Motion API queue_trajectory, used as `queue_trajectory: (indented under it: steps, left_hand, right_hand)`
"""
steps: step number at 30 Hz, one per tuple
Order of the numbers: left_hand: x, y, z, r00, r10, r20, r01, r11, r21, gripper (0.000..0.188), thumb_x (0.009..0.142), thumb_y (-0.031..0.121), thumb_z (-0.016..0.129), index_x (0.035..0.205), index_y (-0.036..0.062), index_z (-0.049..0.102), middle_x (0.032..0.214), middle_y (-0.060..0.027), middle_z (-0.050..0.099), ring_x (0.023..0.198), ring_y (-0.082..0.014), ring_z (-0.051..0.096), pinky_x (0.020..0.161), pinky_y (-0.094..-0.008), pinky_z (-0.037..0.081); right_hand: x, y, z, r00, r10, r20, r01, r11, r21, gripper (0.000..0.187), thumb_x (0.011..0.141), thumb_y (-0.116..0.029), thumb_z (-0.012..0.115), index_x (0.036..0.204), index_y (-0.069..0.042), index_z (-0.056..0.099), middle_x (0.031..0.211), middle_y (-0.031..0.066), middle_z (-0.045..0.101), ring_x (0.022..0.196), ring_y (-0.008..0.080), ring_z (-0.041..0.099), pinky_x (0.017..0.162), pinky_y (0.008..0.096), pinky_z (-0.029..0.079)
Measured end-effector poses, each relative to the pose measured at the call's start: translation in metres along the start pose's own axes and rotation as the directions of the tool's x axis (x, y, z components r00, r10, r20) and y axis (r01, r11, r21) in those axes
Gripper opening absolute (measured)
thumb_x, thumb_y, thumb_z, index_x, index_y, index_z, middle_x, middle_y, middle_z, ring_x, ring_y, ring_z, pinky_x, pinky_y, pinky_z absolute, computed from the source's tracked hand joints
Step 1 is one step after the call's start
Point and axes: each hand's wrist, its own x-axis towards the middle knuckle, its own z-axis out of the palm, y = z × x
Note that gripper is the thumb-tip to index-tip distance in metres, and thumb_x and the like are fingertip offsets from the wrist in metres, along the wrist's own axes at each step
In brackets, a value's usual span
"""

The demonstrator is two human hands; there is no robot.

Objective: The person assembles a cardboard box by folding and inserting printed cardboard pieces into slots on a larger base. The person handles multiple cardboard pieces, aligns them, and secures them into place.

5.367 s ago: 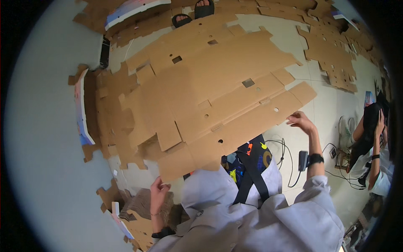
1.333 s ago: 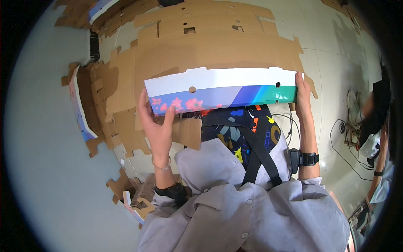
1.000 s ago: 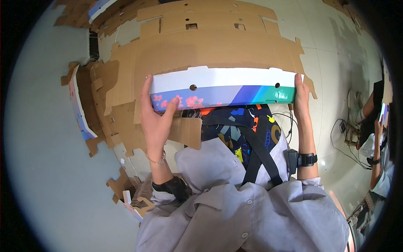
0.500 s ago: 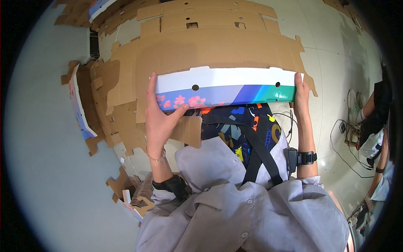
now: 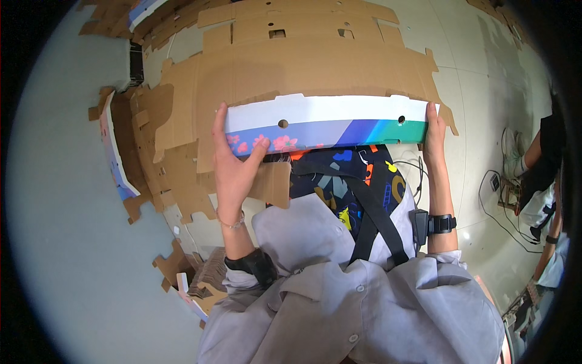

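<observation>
A large cardboard box blank lies in front of me, its plain brown sheet (image 5: 315, 64) spreading away. Its near side panel (image 5: 333, 124) is folded up, showing white, blue and green print with pink flowers and two round holes. My left hand (image 5: 233, 164) grips the panel's left end, with the thumb on the flowers and the fingers along the end. At the opposite end, my right hand (image 5: 434, 133) is closed on the panel, thumb at the top corner. A brown flap (image 5: 273, 182) hangs below the panel near my left wrist.
Partly folded printed cardboard (image 5: 118, 145) stands at the left beside more brown sheets. A further cardboard piece (image 5: 176, 267) lies at the lower left. Black cables (image 5: 500, 215) run over the tiled floor at the right, near another person's shoe (image 5: 514, 151).
The panel has tilted slightly, its lower edge a little higher now. My left thumb has shifted up onto the flower print, and my left forearm has moved slightly right.
</observation>
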Motion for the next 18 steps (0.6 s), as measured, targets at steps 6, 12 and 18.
queue_trajectory:
  steps: [6, 12, 18]
  left_hand:
    - [-0.001, -0.005, 0.005, 0.996, 0.071, -0.045, -0.069, 0.996, 0.050, 0.078, 0.077, 0.015, 0.071, 0.142, 0.0099, 0.029, 0.139, -0.0175, 0.038, 0.117, -0.0275, 0.050, 0.096, -0.0370, 0.043]
    - [-0.002, -0.006, 0.006, 0.995, 0.079, -0.056, -0.077, 0.996, 0.033, 0.077, 0.077, 0.015, 0.071, 0.142, 0.0094, 0.029, 0.138, -0.0185, 0.038, 0.118, -0.0287, 0.048, 0.097, -0.0374, 0.042]
    - [-0.003, -0.009, 0.007, 0.995, 0.077, -0.062, -0.075, 0.997, 0.033, 0.077, 0.078, 0.018, 0.071, 0.142, 0.0088, 0.029, 0.138, -0.0192, 0.039, 0.119, -0.0294, 0.047, 0.099, -0.0385, 0.040]
  right_hand:
    - [0.003, 0.006, 0.001, 0.998, -0.052, -0.042, 0.052, 0.998, 0.017, 0.066, 0.089, -0.061, 0.047, 0.098, 0.003, 0.059, 0.076, 0.0024, 0.053, 0.066, 0.0070, 0.049, 0.054, 0.0224, 0.038]
    - [0.007, 0.012, -0.010, 0.996, 0.062, 0.062, -0.065, 0.997, 0.042, 0.066, 0.090, -0.052, 0.051, 0.118, 0.008, 0.052, 0.108, 0.0140, 0.058, 0.099, 0.0172, 0.054, 0.085, 0.0291, 0.043]
    - [0.009, 0.018, -0.009, 0.998, -0.003, 0.060, 0.000, 0.999, 0.048, 0.065, 0.091, -0.050, 0.050, 0.122, 0.007, 0.050, 0.112, 0.0143, 0.057, 0.103, 0.0187, 0.053, 0.089, 0.0303, 0.041]
